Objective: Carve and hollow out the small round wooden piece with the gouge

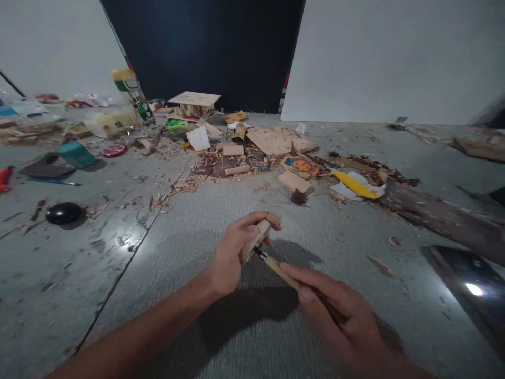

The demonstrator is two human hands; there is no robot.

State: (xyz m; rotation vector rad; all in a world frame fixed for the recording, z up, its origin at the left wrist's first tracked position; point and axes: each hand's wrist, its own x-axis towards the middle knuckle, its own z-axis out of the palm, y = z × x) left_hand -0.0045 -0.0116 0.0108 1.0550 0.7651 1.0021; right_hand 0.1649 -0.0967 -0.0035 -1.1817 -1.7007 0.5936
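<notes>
My left hand (232, 250) is closed around a small pale wooden block (257, 238), held above the floor in the middle of the view. Greenish marks show along the block's lower edge. My right hand (341, 310) grips the light wooden handle of a carving chisel (281, 271), which has a shiny metal ferrule. The chisel's dark tip meets the near face of the block, beside the left palm; its exact cutting edge is too small to make out. Both hands cast shadows on the floor below.
Wood shavings and offcuts surround a flat board (276, 141) ahead. A yellow tool (355, 185) lies on white paper near a long brown plank (442, 216). A phone-like dark slab (469, 289) is at right. Leftward are a black rounded object (65, 213) and a teal block (76, 155).
</notes>
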